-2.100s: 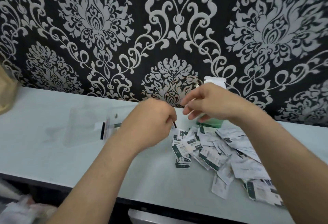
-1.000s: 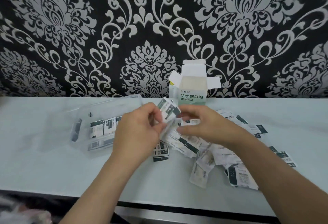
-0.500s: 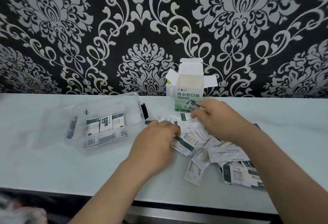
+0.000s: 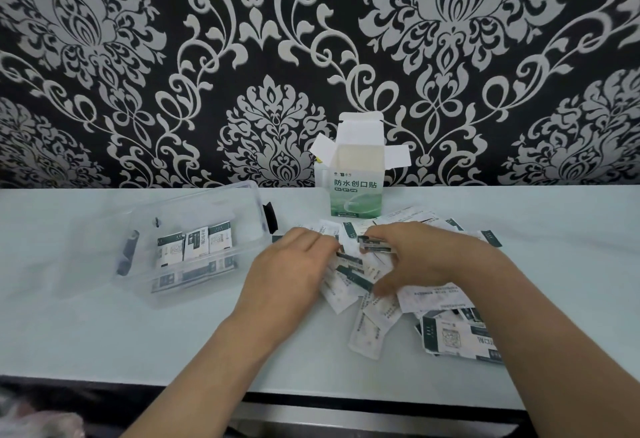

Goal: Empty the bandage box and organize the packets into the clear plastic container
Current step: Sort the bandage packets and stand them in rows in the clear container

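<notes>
your left hand [image 4: 291, 271] rests loose-fingered on the pile of packets [image 4: 374, 330], likely steadying it, while your right hand [image 4: 419, 257] pinches one packet [image 4: 375, 245]; bandage box [image 4: 356, 191] stands open behind, clear plastic container [image 4: 207, 205] just left, part-filled.

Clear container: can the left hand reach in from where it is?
Probably yes. The clear container sits just left of the left hand, nothing lies between them on the table, and its top looks uncovered; only a few packets stand inside.

Clear plastic container [image 4: 194, 226]; cardboard box [image 4: 356, 191]; matt paper packets [image 4: 369, 330].
</notes>
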Demonstrator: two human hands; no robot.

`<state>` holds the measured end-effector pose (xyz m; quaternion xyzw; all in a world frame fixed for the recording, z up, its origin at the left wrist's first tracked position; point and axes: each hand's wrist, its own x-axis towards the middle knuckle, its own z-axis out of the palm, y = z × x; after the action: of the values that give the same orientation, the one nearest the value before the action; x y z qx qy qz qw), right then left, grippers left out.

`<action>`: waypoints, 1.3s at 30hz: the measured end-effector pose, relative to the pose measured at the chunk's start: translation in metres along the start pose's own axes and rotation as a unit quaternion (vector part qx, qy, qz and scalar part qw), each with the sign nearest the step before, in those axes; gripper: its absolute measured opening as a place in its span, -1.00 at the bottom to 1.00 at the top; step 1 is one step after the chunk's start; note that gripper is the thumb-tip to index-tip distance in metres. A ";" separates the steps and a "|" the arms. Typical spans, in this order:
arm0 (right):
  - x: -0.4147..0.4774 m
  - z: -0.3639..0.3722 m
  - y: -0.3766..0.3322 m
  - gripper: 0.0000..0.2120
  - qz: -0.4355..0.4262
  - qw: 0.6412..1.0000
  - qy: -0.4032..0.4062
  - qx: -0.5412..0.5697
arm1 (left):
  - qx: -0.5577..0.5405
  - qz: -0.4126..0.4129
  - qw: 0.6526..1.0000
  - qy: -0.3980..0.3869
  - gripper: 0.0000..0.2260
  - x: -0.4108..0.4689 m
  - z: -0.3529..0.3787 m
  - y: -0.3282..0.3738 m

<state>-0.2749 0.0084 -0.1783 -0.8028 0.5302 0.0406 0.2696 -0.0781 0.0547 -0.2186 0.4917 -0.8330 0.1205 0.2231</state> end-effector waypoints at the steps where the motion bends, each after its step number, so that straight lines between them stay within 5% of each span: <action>1: 0.000 -0.001 0.002 -0.44 0.005 1.000 -0.001 0.009 | -0.021 -0.004 0.999 0.029 -0.79 -0.001 -0.001 -0.001; 4: -0.004 -0.005 0.004 -0.60 -0.013 0.996 -0.005 0.089 | -0.145 -0.079 0.979 0.122 -0.87 -0.003 -0.008 0.001; 6: -0.008 -0.009 0.002 -0.65 -0.057 0.968 0.010 0.245 | -0.300 -0.221 0.914 0.159 -0.86 0.003 -0.021 0.008; 9: -0.011 -0.009 -0.014 -0.69 -0.134 0.852 0.014 0.505 | -0.530 -0.377 0.736 0.185 -0.84 0.015 -0.037 0.021; 12: -0.007 0.005 -0.042 -0.79 -0.139 0.770 0.031 0.622 | -0.580 -0.396 0.689 0.178 -0.90 0.022 -0.043 0.032; 14: -0.005 0.007 -0.049 -0.76 -0.078 0.756 0.078 0.645 | -0.569 -0.395 0.706 0.144 -0.92 0.022 -0.041 0.027; 15: -0.003 0.005 -0.048 -0.76 -0.052 0.751 0.105 0.649 | -0.534 -0.389 0.741 0.115 -0.90 0.021 -0.038 0.021; 17: -0.003 0.000 -0.036 -0.77 -0.026 0.793 0.166 0.586 | -0.336 -0.328 0.883 0.002 -0.93 0.015 -0.033 0.010; 19: -0.004 -0.003 -0.023 -0.77 -0.028 0.857 0.201 0.474 | -0.133 -0.230 0.953 -0.143 -0.74 0.006 -0.027 0.012; 21: -0.005 -0.005 -0.016 -0.76 -0.020 0.898 0.192 0.395 | -0.063 -0.180 0.951 -0.243 -0.45 -0.001 -0.016 0.020; 24: -0.004 -0.005 -0.008 -0.82 -0.002 0.940 0.180 0.289 | -0.023 -0.166 0.948 -0.269 -0.31 -0.004 -0.002 0.026; 28: -0.006 -0.008 0.011 -0.87 0.032 0.971 0.175 0.159 | 0.028 -0.142 0.958 -0.249 -0.42 0.002 -0.002 0.027; 31: -0.010 -0.007 0.018 -0.64 0.057 0.986 0.115 0.108 | 0.029 -0.118 0.965 -0.231 -0.58 0.004 -0.006 0.030; 34: -0.012 -0.008 0.020 -0.47 0.058 0.991 0.086 0.083 | -0.015 -0.113 0.971 -0.210 -0.59 0.003 -0.007 0.025; 39: -0.020 -0.016 0.034 -0.46 0.080 0.989 0.111 0.054 | -0.103 -0.127 0.981 -0.105 -0.75 0.023 -0.002 0.033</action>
<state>-0.3171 0.0072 -0.1711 -0.7420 0.6204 -0.0558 0.2481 -0.1162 0.0535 -0.2050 0.5780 -0.7903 -0.0480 0.1975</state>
